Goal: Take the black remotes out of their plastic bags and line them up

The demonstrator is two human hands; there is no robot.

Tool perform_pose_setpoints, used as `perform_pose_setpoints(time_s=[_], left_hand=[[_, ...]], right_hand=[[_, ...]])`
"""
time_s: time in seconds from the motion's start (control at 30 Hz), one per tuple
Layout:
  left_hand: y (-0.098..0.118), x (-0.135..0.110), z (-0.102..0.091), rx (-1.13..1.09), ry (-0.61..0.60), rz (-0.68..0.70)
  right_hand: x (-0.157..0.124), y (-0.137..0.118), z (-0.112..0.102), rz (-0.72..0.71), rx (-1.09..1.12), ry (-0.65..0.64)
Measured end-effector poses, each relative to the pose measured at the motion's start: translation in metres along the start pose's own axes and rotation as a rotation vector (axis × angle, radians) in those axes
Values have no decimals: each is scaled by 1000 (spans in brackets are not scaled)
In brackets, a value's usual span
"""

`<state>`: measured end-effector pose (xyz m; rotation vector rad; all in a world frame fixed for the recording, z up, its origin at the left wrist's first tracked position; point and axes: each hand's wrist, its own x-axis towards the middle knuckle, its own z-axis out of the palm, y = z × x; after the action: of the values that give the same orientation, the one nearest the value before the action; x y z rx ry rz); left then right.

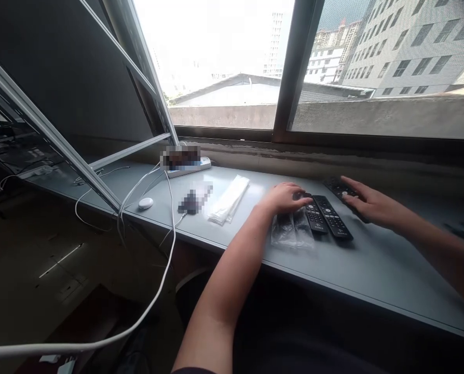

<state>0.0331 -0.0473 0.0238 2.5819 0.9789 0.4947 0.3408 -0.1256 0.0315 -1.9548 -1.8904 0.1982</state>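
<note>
My left hand (283, 198) lies flat, fingers spread, on top of bagged black remotes (290, 231) in clear plastic on the grey ledge (372, 259). Two bare black remote controls (327, 215) lie side by side just right of it. My right hand (366, 202) rests with fingers stretched out over another black remote (339, 188) further back, touching it without closing round it.
A stack of clear plastic bags (229, 200) lies left of my hands. Further left are a blurred small object (193, 200), a white power strip (187, 165), a white puck-shaped device (145, 203) and white cables (146, 306) hanging over the edge. A window runs behind.
</note>
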Motion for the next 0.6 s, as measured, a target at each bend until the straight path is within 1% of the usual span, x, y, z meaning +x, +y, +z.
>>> perform_pose_setpoints(time_s=[0.07,0.1,0.17,0.27,0.5,0.53,0.6], left_hand=[[0,0,0,-6,-22,-1],[0,0,1,-8,-26,-2],[-1,0,2,-12,-23,-5],[-4,2,4,-13,-11,-5],[-11,6,9,-5,-1,21],[-11,7,9,-6,1,25],[-12,7,10,-11,6,30]], right_hand=[[-2,6,6,50,17,-126],[-3,7,7,69,18,-164],[-4,8,8,79,-3,-199],[-6,8,7,70,2,-214],[-12,11,9,-114,-18,-190],[-12,11,11,-130,-26,-169],[-11,12,15,-178,-47,-86]])
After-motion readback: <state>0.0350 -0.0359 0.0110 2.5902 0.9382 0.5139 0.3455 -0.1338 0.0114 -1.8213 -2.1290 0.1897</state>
